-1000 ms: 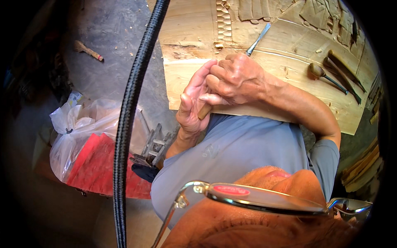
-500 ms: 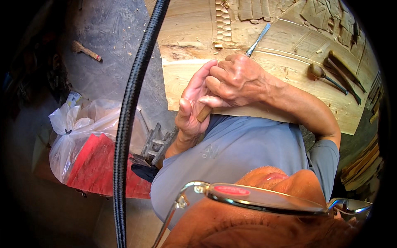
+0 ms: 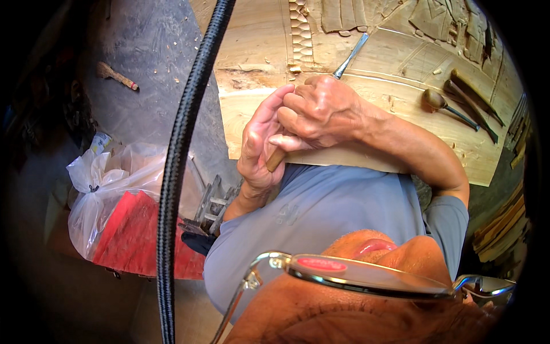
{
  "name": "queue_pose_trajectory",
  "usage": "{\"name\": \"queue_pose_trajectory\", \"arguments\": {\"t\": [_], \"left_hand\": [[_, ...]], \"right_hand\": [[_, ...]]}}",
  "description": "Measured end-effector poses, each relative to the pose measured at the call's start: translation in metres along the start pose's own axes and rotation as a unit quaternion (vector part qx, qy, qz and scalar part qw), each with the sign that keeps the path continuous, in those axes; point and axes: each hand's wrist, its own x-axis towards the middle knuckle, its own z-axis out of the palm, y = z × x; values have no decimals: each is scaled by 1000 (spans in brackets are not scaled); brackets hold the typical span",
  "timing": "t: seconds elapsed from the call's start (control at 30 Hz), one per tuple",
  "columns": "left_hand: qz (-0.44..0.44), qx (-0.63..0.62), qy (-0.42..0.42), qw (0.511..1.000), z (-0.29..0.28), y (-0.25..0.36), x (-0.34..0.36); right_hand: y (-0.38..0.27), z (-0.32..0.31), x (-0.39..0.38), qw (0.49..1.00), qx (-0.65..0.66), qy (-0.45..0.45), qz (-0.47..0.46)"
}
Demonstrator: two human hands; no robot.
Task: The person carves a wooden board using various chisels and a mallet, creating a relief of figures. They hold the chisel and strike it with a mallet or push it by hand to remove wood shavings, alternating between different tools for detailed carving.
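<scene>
One chisel (image 3: 350, 55) sits clamped in the curled fingers of the right hand (image 3: 323, 112), over the wooden panel (image 3: 243, 123); the left hand (image 3: 256, 140) cups open beside its handle (contact there is hard to tell). Far parts of the panel already bear carved relief; the near strip looks mostly plain, as yet uncut.

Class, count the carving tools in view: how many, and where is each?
4: one tool in the right hand; on the board, toward the right, a round-handled tool, a middle tool and an outer tool. Others may be hidden.
</scene>
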Motion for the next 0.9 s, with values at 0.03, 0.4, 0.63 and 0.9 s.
{"name": "queue_pose_trajectory", "arguments": {"t": [0.03, 0.4, 0.63, 0.9], "left_hand": [[-2, 6, -6, 1000, -2, 1, 1], [18, -27, -17, 999, -9, 0, -7], [39, -11, -22, 999, -5, 4, -3], [68, 0, -31, 997, -10, 3, -15]], "right_hand": [[0, 1, 0, 1000, -3, 1, 2], [-5, 4, 1, 1000, -12, 4, -2], [-4, 0, 2, 1000, 3, 11, 2], [-26, -8, 7, 995, -94, -8, -30]]}}
